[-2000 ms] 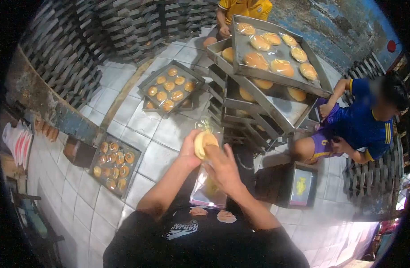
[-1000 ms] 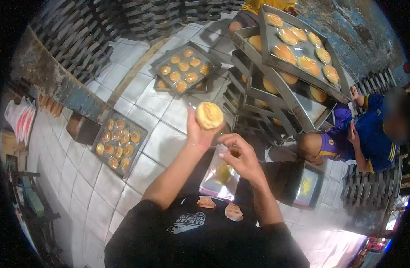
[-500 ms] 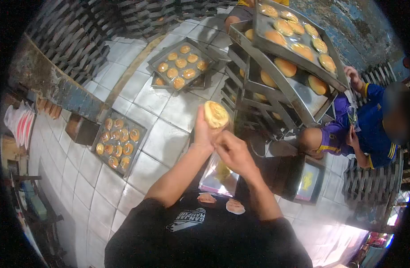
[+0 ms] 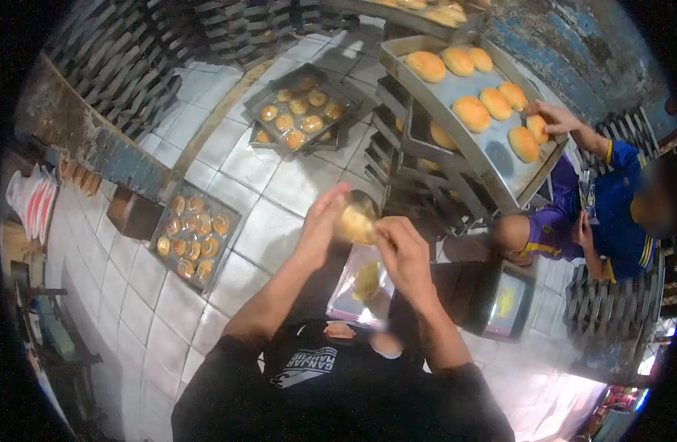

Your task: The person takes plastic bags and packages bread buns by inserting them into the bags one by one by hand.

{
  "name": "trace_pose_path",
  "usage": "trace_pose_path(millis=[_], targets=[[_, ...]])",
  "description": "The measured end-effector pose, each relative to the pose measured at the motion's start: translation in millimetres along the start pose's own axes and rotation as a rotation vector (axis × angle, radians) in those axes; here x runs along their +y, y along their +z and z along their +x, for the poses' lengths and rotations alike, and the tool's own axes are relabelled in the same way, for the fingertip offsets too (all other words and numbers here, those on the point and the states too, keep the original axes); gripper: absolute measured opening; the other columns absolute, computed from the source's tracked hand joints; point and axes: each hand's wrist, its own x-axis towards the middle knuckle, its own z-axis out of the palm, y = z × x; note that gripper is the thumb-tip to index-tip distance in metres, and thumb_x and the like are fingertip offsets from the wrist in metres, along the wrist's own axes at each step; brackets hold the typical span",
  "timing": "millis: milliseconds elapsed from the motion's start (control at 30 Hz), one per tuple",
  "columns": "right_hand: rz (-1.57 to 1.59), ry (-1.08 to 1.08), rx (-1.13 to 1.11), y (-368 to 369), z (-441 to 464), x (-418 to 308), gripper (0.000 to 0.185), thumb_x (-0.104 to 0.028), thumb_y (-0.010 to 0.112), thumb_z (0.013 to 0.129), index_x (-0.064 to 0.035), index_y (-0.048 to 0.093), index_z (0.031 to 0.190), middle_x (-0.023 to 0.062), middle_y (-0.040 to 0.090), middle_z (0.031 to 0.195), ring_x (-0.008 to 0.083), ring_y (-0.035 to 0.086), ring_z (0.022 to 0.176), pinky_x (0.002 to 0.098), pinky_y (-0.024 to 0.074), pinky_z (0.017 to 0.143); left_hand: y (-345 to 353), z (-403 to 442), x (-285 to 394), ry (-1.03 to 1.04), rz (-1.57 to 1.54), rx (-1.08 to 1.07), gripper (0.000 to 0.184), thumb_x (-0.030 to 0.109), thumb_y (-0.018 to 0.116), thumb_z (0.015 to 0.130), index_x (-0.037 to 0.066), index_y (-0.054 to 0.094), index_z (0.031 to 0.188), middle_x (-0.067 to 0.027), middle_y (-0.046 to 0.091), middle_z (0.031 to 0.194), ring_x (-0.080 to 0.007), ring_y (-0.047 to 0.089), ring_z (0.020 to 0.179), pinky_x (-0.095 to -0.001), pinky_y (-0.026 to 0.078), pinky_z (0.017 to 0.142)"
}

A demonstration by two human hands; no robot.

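A round golden bun (image 4: 357, 224), blurred by motion, hangs between my hands; it seems to be in a clear plastic bag. My right hand (image 4: 406, 256) pinches at its right edge with fingers closed. On the other side, my left hand (image 4: 322, 227) has its fingers stretched out and apart, close beside the bun; whether it touches cannot be made out. Below them lies a stack of clear plastic bags (image 4: 346, 291) with a yellow print, in front of my black shirt.
At upper right a co-worker's hand (image 4: 556, 118) touches a bun on a metal tray (image 4: 511, 180) atop stacked trays. Trays of wrapped buns (image 4: 194, 239) stand on the white tiled floor (image 4: 257, 214). A box with printed bags (image 4: 505, 302) is at right.
The bun has left my left palm and dropped slightly, with my right hand pinching it. My left fingers have opened. The co-worker's upper tray has moved back, exposing the tray below.
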Motion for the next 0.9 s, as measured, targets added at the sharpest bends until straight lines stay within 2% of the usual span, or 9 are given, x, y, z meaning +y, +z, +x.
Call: trace_pose_path(millis=[67, 267, 367, 467, 500, 667, 767, 833, 900], targets=[[0.380, 0.633, -0.006, 16.2, 5.5, 24.5, 0.022, -0.015, 0.071, 0.096, -0.0047, 0.069, 0.115, 0.0169, 0.072, 0.103, 0.0345, 0.071, 0.092, 0.0399, 0.0575, 0.081, -6.3, 8.4, -0.5, 0.103, 0.215, -0.045, 0.041, 0.033, 0.044, 0.111, 0.004, 0.066, 0.130, -0.0086, 0.070, 0.125, -0.0207, 0.066, 0.117, -0.0364, 0.050, 0.104], [0.066, 0.299, 0.079, 20.3, 10.4, 32.6, 0.015, -0.014, 0.065, 0.099, 0.0006, 0.068, 0.098, 0.0189, 0.067, 0.086, 0.0370, 0.068, 0.076, 0.0447, 0.0532, 0.069, -5.2, 22.7, -20.5, 0.534, 0.700, 0.106, 0.030, 0.025, 0.056, 0.107, 0.000, 0.073, 0.104, -0.0076, 0.073, 0.098, -0.0111, 0.064, 0.088, -0.0288, 0.051, 0.080], [0.071, 0.178, 0.143, 12.4, 22.7, 23.9, 0.018, -0.015, 0.065, 0.099, 0.0001, 0.066, 0.089, 0.0188, 0.062, 0.082, 0.0360, 0.062, 0.068, 0.0422, 0.0495, 0.063, 18.9, 9.7, -3.2, 0.370, 0.493, 0.201, 0.029, 0.023, 0.060, 0.105, -0.002, 0.069, 0.093, -0.0055, 0.069, 0.088, -0.0114, 0.060, 0.081, -0.0291, 0.050, 0.076], [0.576, 0.792, 0.123, 11.2, 34.5, 57.5, 0.036, -0.025, 0.061, 0.105, -0.0052, 0.059, 0.075, -0.0026, 0.049, 0.063, 0.0068, 0.038, 0.056, 0.0260, 0.0307, 0.051, 0.7, 26.2, -0.2, 0.423, 0.524, 0.401, 0.026, 0.019, 0.058, 0.106, -0.001, 0.066, 0.090, -0.0025, 0.062, 0.087, -0.0115, 0.059, 0.078, -0.0265, 0.048, 0.074], [0.597, 0.731, 0.106, 7.5, 29.9, 64.3, 0.033, -0.027, 0.062, 0.105, -0.0091, 0.061, 0.077, -0.0077, 0.049, 0.063, 0.0028, 0.034, 0.054, 0.0232, 0.0252, 0.049, -5.7, 21.9, 6.0, 0.784, 0.932, 0.423, 0.026, 0.017, 0.060, 0.105, -0.003, 0.063, 0.089, -0.0057, 0.061, 0.092, -0.0142, 0.057, 0.082, -0.0282, 0.047, 0.076], [0.800, 1.002, -0.089, 46.7, -47.4, 70.6, 0.036, -0.029, 0.064, 0.104, -0.0090, 0.059, 0.075, -0.0046, 0.052, 0.062, 0.0051, 0.045, 0.050, 0.0239, 0.0336, 0.045, -41.5, -18.5, -23.5, 0.614, 0.897, 0.348, 0.031, 0.018, 0.063, 0.103, -0.003, 0.065, 0.080, -0.0063, 0.063, 0.093, -0.0130, 0.058, 0.087, -0.0283, 0.046, 0.076], [0.837, 1.078, -0.204, 73.0, -78.2, 68.5, 0.023, -0.026, 0.065, 0.103, -0.0053, 0.067, 0.093, -0.0018, 0.060, 0.073, 0.0062, 0.052, 0.058, 0.0250, 0.0416, 0.050, -76.1, -12.1, -47.4, 0.202, 0.581, 0.315, 0.023, 0.016, 0.063, 0.102, -0.004, 0.071, 0.092, -0.0034, 0.067, 0.096, -0.0089, 0.057, 0.084, -0.0268, 0.046, 0.075], [0.848, 0.931, 0.195, 69.6, -74.1, 41.9, 0.027, -0.023, 0.067, 0.101, -0.0025, 0.063, 0.117, 0.0056, 0.068, 0.098, 0.0099, 0.064, 0.077, 0.0266, 0.0528, 0.062, -55.4, -12.5, -31.8, 0.239, 0.524, 0.260, 0.021, 0.014, 0.064, 0.102, -0.004, 0.071, 0.093, -0.0028, 0.067, 0.095, -0.0084, 0.057, 0.084, -0.0264, 0.046, 0.074], [0.851, 0.867, 0.187, 51.3, -64.7, 37.1, 0.035, -0.021, 0.070, 0.099, -0.0013, 0.058, 0.126, 0.0083, 0.067, 0.110, 0.0131, 0.065, 0.086, 0.0276, 0.0551, 0.071, -20.5, -3.3, -24.7, 0.461, 0.465, 0.110, 0.016, 0.009, 0.064, 0.100, -0.003, 0.072, 0.093, -0.0026, 0.068, 0.094, -0.0081, 0.059, 0.084, -0.0261, 0.047, 0.076]])
